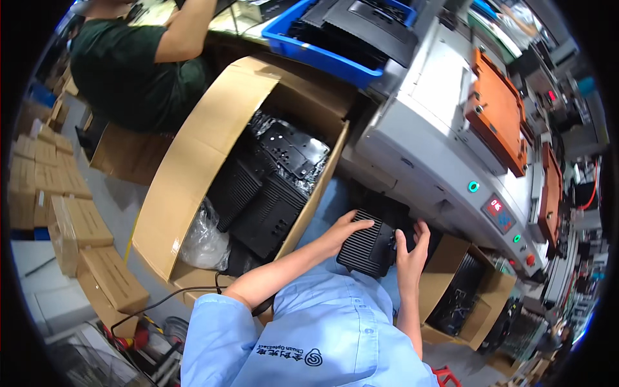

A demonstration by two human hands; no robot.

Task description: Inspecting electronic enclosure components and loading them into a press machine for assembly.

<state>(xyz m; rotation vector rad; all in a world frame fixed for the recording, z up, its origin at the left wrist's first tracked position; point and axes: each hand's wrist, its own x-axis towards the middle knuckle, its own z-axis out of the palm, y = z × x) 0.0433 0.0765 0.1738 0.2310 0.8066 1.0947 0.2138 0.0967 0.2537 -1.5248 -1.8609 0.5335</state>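
Observation:
In front of my lap is a black ribbed housing (366, 248), its grooved face turned up and tilted. My left hand (346, 233) grips it at the left edge, thumb lying over the ribs and the other fingers hidden beneath. Beside its right edge is my right hand (411, 250), thumb and fingers apart, with the thumb close to or touching a small dark bit on the part's edge. To the left, an open cardboard box (193, 155) holds several similar black housings (269, 216) and crumpled clear plastic wrap (206, 242).
A grey machine (412, 129) with orange fixtures (496, 109) and lit buttons stands at the right. Below it sits a smaller carton (443, 274) of black parts. A blue crate (309, 55) is at the back. A co-worker in dark clothing (119, 74) sits far left, near stacked cartons (45, 171).

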